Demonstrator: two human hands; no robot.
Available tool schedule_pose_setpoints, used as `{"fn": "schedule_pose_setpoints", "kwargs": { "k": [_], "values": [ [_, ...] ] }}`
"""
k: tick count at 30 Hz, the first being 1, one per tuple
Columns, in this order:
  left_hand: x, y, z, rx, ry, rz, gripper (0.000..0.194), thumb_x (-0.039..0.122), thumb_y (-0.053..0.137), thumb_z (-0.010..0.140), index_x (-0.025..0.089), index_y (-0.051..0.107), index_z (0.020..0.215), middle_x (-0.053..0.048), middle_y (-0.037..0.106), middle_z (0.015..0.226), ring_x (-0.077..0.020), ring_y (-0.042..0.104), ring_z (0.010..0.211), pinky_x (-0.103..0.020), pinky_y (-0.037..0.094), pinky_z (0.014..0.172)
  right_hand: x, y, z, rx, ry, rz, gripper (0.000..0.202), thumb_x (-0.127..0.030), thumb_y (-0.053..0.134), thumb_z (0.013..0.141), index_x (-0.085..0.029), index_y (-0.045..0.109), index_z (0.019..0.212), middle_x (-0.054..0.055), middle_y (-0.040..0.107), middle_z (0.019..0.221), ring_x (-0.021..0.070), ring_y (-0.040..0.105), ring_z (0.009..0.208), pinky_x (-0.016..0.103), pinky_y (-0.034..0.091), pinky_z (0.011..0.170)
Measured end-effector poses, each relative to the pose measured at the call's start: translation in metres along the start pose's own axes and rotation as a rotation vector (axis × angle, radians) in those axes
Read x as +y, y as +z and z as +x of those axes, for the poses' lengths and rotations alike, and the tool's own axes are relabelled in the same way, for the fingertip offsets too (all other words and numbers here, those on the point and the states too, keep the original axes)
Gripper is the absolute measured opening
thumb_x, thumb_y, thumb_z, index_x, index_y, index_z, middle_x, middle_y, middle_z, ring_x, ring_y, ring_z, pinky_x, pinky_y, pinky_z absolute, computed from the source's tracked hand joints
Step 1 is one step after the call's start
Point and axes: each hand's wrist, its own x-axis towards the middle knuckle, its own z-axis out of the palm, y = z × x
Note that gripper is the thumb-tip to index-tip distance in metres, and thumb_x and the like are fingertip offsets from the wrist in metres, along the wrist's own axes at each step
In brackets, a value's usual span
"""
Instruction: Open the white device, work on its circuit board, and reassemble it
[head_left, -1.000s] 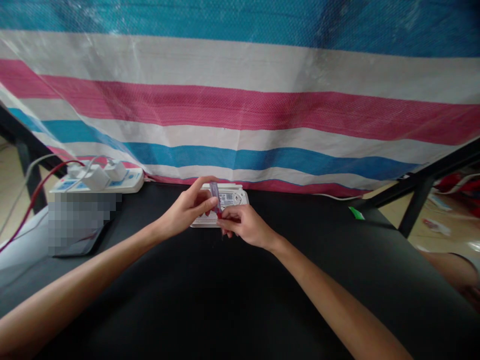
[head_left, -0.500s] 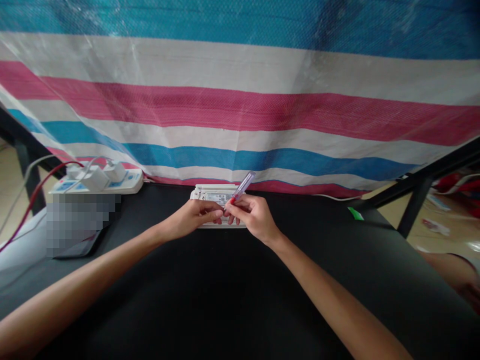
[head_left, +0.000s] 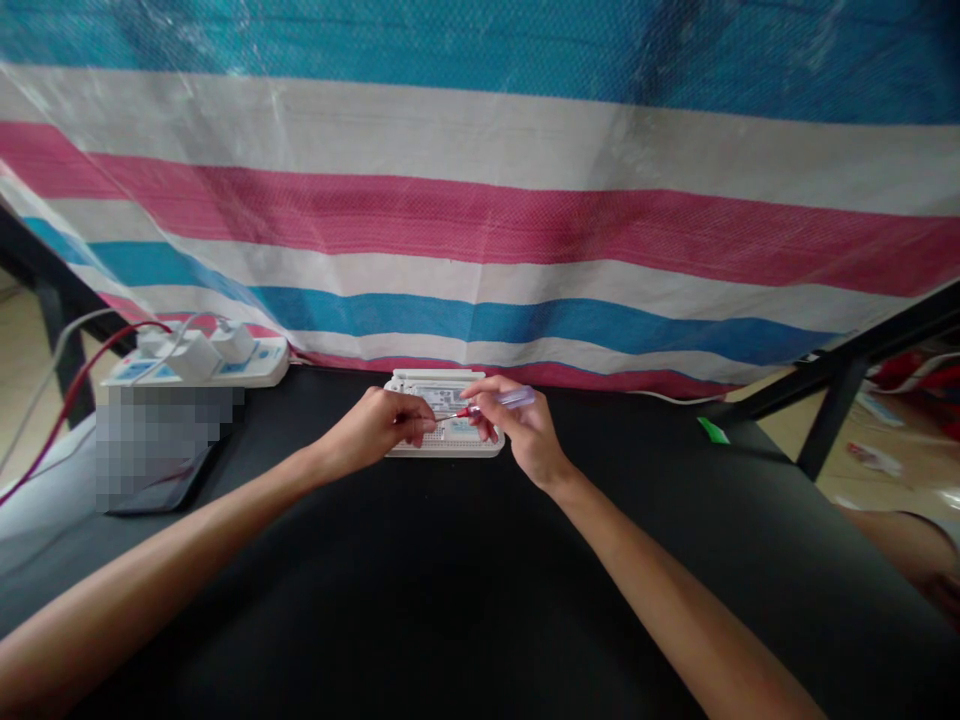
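A white router-like device with a printed label and vent slots lies flat on the black table, beneath both hands. My right hand holds a screwdriver by its clear purplish handle. Its red collar and thin metal shaft point left, nearly level, over the device. My left hand has its fingers pinched together at the tip of the shaft. Whatever small thing sits between those fingers is too small to make out.
At the left, a white power strip carries plugs and cables, with a dark flat device, partly pixelated, in front. A small green packet lies on the right. Striped sheeting hangs behind. Another person's arm shows at the right edge.
The screwdriver has swung from a steep tilt to almost level, its tip now at my left fingers. My right hand has shifted slightly right, and my left hand slightly left, uncovering more of the device.
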Motion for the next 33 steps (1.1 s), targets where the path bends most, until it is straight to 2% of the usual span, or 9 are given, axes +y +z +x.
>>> {"fn": "schedule_pose_setpoints", "kwargs": {
  "k": [2,5,7,12,17,22,33],
  "values": [
    [0.000,-0.004,0.000,0.015,-0.001,0.045,0.021,0.025,0.061,0.089,0.015,0.070,0.073,0.000,0.069,0.064,-0.0109,0.059,0.061,-0.019,0.041,0.063,-0.003,-0.004,0.000,-0.072,0.008,-0.027,0.031,-0.045,0.065,0.090,-0.015,0.074,0.091,0.002,0.066,0.070,0.0095,0.055,0.055,0.023,0.041,0.050],
    [0.001,-0.006,0.001,0.018,-0.009,0.065,0.018,0.024,0.062,0.089,0.015,0.072,0.077,0.000,0.070,0.065,-0.0114,0.060,0.061,-0.019,0.041,0.063,-0.006,-0.008,0.000,-0.227,0.039,-0.064,0.028,-0.039,0.065,0.090,-0.015,0.076,0.099,0.004,0.070,0.076,0.0121,0.061,0.061,0.025,0.046,0.057],
    [0.002,-0.005,0.000,0.021,-0.001,0.064,0.017,0.024,0.063,0.089,0.015,0.073,0.078,0.000,0.070,0.065,-0.0117,0.061,0.062,-0.020,0.042,0.064,-0.006,-0.009,-0.001,-0.268,0.055,-0.066,0.027,-0.035,0.063,0.090,-0.015,0.077,0.101,0.005,0.071,0.077,0.0134,0.063,0.062,0.026,0.048,0.058],
    [-0.004,0.000,0.001,0.069,-0.001,-0.020,0.014,0.027,0.066,0.086,0.016,0.075,0.083,-0.002,0.075,0.075,-0.0140,0.066,0.069,-0.021,0.046,0.066,-0.005,-0.008,-0.001,-0.226,0.038,-0.037,0.024,-0.030,0.062,0.089,-0.016,0.078,0.098,0.004,0.072,0.077,0.0135,0.065,0.062,0.026,0.048,0.057],
    [-0.018,0.001,0.004,0.162,-0.045,-0.132,0.019,0.033,0.072,0.079,0.016,0.076,0.087,-0.005,0.076,0.078,-0.0161,0.068,0.071,-0.023,0.050,0.066,-0.003,-0.009,-0.001,-0.176,-0.013,-0.002,0.025,-0.033,0.061,0.091,-0.016,0.077,0.100,0.005,0.072,0.079,0.0136,0.065,0.064,0.026,0.049,0.059],
    [-0.023,0.003,0.005,0.145,-0.081,-0.247,0.019,0.030,0.069,0.079,0.014,0.075,0.086,-0.007,0.076,0.077,-0.0172,0.069,0.070,-0.025,0.052,0.066,-0.003,-0.008,-0.002,-0.162,-0.024,0.003,0.023,-0.033,0.062,0.091,-0.015,0.076,0.097,0.004,0.072,0.078,0.0135,0.065,0.063,0.026,0.049,0.059],
    [-0.024,0.002,0.006,0.148,0.009,-0.285,0.022,0.034,0.066,0.086,0.013,0.071,0.083,-0.005,0.072,0.073,-0.0138,0.065,0.067,-0.023,0.052,0.066,-0.005,-0.006,0.000,-0.119,-0.014,-0.013,0.024,-0.036,0.061,0.089,-0.015,0.072,0.090,0.002,0.066,0.071,0.0129,0.063,0.060,0.027,0.050,0.058]
  ]
}}
